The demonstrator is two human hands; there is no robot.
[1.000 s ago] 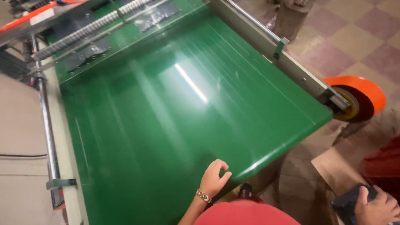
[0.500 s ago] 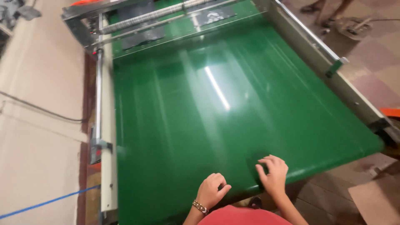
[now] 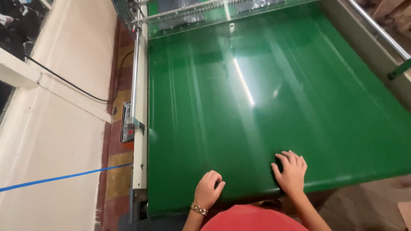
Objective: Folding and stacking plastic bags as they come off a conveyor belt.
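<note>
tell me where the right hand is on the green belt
In the head view, the right hand lies flat on the green belt near its front edge, right of the curled left hand.

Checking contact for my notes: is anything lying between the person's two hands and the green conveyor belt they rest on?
Nothing visible does. The left hand, fingers curled, and the right hand, fingers spread flat, both rest directly on the green belt near its front edge, with only bare belt between them.

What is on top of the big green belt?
Only two hands lie on the green belt, near its front edge. The left hand is curled, the right hand lies flat with fingers spread. Whatever is under the hands or belt is covered.
</note>
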